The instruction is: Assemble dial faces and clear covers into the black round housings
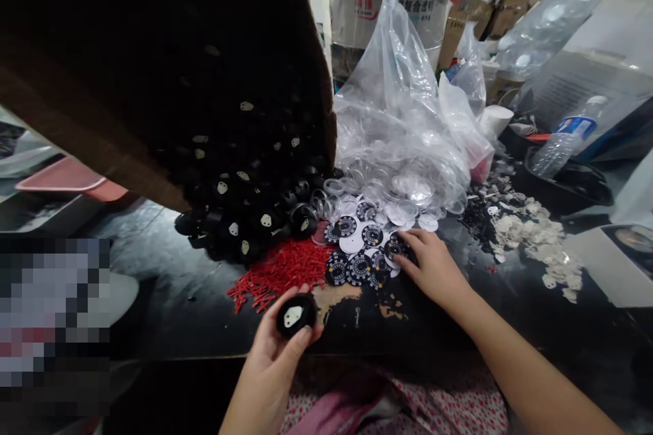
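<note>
My left hand (272, 361) grips a round black case (302, 306) near the table's front edge. A cream-white plate with small holes shows inside the case. My right hand (433, 266) reaches into the pile of printed discs, its thumb and fingers closed on a black-and-white dial disc (394, 246). Several more dial discs (359, 266) lie just left of those fingers, some with their plain white backs up. Between the hands is a heap of thin red pointers (286, 270). Clear plastic rings and covers (413, 187) lie behind the dials.
A large tipped container (326, 81) at left spills more black cases (239, 224) onto the dark table (168, 316). A clear plastic bag (392, 81) stands behind. White translucent parts (535, 234), a white box (612, 265) and a plastic bottle (568, 136) are at right.
</note>
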Demonstrator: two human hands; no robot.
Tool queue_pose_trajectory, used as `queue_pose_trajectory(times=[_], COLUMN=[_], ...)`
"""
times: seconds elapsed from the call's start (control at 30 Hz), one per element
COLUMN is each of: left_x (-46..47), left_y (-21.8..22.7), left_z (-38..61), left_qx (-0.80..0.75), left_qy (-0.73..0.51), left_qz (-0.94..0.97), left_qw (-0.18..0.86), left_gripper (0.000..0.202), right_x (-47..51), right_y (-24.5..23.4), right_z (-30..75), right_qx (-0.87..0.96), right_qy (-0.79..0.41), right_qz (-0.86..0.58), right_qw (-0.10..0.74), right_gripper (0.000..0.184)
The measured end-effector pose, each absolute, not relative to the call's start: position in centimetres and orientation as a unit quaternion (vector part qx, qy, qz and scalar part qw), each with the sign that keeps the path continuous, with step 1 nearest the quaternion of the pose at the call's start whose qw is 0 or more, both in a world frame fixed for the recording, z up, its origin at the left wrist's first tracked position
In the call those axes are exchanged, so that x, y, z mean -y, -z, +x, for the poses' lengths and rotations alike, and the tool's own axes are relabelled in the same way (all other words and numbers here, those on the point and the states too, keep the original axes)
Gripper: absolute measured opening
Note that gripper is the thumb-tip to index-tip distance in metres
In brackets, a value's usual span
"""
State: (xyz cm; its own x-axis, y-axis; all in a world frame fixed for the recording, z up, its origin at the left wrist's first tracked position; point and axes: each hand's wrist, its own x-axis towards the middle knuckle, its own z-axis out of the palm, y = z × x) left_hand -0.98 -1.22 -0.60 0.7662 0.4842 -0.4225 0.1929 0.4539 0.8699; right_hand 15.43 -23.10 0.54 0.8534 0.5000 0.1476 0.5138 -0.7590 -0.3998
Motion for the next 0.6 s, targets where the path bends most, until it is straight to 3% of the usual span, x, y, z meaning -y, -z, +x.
queue_pose_trajectory(times=[0.1,0.27,0.5,0.6], left_x=[2.8,4.3,4.1,4.7], left_y=[0.2,-0.7,-1.3,-0.9], left_z=[-0.9,-0.3,1.1,1.0], left_qx=[-0.334,-0.316,-0.332,-0.323], left_qy=[-0.04,0.015,-0.034,-0.06], left_qz=[0.467,0.337,0.282,0.31], left_qw=[0.818,0.887,0.899,0.892], left_gripper=[0.056,0.049,0.031,0.03], right_x=[22.5,21.5,18.9,17.7], right_y=[-0.5,-1.2,-3.4,-4.2], right_z=[15.4,14.3,10.0,9.0], right_qx=[0.243,0.227,0.241,0.249], right_qy=[0.02,-0.004,-0.085,-0.108], right_qz=[-0.944,-0.931,-0.826,-0.8], right_qw=[0.224,0.285,0.502,0.535], right_gripper=[0.038,0.014,0.011,0.012])
